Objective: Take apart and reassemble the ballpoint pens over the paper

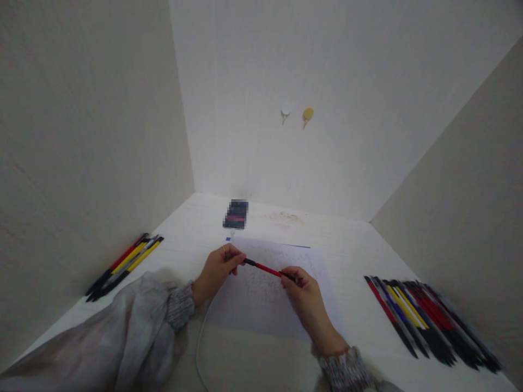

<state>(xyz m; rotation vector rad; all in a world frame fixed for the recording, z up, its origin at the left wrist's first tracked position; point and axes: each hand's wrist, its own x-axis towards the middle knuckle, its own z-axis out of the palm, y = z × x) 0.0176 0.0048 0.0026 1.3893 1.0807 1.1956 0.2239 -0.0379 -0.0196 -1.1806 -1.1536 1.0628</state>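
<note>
A red pen with black ends (267, 269) is held nearly level between my two hands, tilted slightly down to the right. My left hand (220, 268) pinches its black left end between thumb and fingertips. Around the black right end, the fingers of my right hand (303, 294) are closed, hiding part of that end. Below the pen lies a sheet of paper (261, 305) covered with faint handwriting or scribbles too blurred to read.
Several red, yellow and grey pens (126, 264) lie at the left wall. A larger row of pens (429, 321) is at the right. A pixelated phone (236, 214) stands at the back, with a white cable (199, 343) running forward. Two hooks (308, 114) are on the back wall.
</note>
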